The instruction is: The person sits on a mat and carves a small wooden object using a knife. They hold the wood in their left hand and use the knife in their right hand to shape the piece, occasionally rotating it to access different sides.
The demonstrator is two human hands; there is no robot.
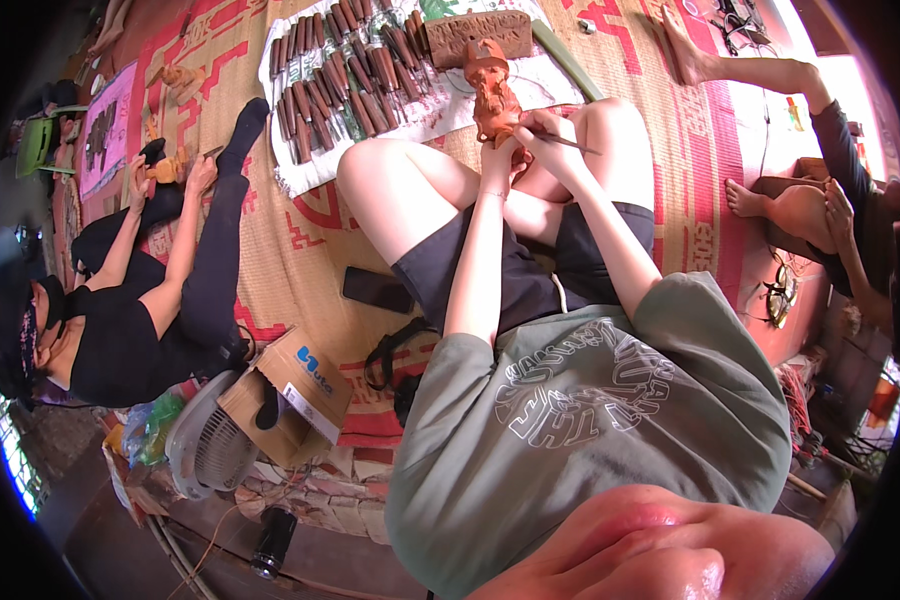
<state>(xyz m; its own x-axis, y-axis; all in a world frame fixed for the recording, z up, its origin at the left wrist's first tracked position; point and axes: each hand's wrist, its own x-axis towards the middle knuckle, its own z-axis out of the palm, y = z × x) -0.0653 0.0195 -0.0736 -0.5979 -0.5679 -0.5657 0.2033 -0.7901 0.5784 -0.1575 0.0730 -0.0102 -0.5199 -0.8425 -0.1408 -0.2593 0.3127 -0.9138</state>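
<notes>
A reddish-brown carved wooden figurine (495,95) stands out away from me, between my knees and the white cloth. My left hand (502,165) is closed around its near end. In my right hand (552,142) is a slim carving tool (576,146), gripped like a pen, its dark shaft sticking out to the right. The tool's tip is hidden by my fingers, close against the figurine's lower part. Beyond my left knee, several wooden-handled chisels (345,75) lie in rows on the white cloth (288,178).
A carved wooden block (480,38) lies behind the figurine, beside a green strip (567,60). On the patterned mat (300,255) rests a black phone (377,289). A co-worker (135,330) handles a carving at left; another person (860,220) sits right. A cardboard box (288,395) stands lower left.
</notes>
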